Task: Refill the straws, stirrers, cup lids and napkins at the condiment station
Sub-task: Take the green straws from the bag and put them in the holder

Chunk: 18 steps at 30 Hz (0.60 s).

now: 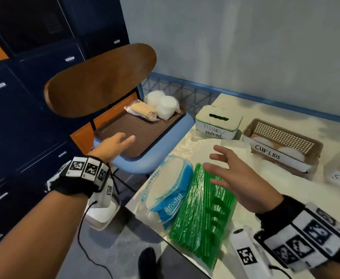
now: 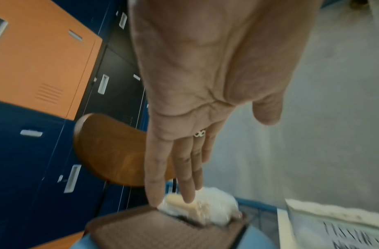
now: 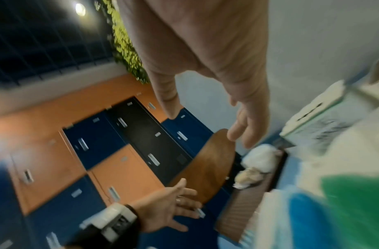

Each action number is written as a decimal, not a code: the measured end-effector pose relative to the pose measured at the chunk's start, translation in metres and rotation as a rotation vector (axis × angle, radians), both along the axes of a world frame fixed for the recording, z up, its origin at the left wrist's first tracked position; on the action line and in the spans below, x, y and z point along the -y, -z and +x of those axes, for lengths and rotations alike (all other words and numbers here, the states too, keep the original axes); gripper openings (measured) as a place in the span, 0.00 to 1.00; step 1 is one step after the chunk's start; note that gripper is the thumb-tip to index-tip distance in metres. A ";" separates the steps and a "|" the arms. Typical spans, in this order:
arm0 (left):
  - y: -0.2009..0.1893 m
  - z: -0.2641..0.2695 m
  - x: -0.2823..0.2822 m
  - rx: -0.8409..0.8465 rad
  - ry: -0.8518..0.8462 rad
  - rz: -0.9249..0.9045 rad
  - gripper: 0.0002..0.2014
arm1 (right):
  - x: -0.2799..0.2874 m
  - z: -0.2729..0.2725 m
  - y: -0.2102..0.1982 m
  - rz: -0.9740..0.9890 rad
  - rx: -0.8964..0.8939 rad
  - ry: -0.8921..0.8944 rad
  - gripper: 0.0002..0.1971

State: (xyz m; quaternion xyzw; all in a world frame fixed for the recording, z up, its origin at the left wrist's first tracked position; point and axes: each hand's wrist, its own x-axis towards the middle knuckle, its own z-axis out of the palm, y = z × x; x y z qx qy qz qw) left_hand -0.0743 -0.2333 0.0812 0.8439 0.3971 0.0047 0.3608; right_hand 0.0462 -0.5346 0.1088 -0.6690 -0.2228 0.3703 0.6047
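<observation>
Both grips spread, empty — left hand (image 1: 112, 144) above the tray (image 1: 125, 127), right hand (image 1: 235, 178) above the straws (image 1: 201, 218).

A plain pale grey-blue painted wall (image 1: 245, 41) forms the rear boundary of the area. A bank of metal lockers with navy-blue, black and orange doors (image 1: 24, 81) occupies the left side; each door carries a recessed silver handle. A chair with a curved brown wooden backrest (image 1: 98, 81) and a light-blue padded seat (image 1: 143, 164) stands in front of the lockers, just beside a table with a cream-white top (image 1: 285, 109). A blue wire-mesh rail (image 1: 181, 91) runs along the table's rear edge against the wall. The floor is grey and smooth (image 1: 108, 244). In the right wrist view, a round ceiling lamp (image 3: 80, 9) is lit, near a strip of green foliage (image 3: 124, 42) beside dark window panes.
</observation>
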 end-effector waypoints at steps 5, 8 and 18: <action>-0.055 0.034 -0.067 0.123 -0.110 0.135 0.33 | -0.061 0.018 -0.079 0.213 -0.035 -0.109 0.37; -0.065 0.062 -0.105 0.175 -0.140 0.180 0.32 | -0.122 0.043 -0.104 0.265 -0.018 -0.076 0.29; -0.008 0.160 -0.242 0.333 -0.398 -0.405 0.39 | -0.366 0.142 -0.050 0.001 -0.061 0.139 0.24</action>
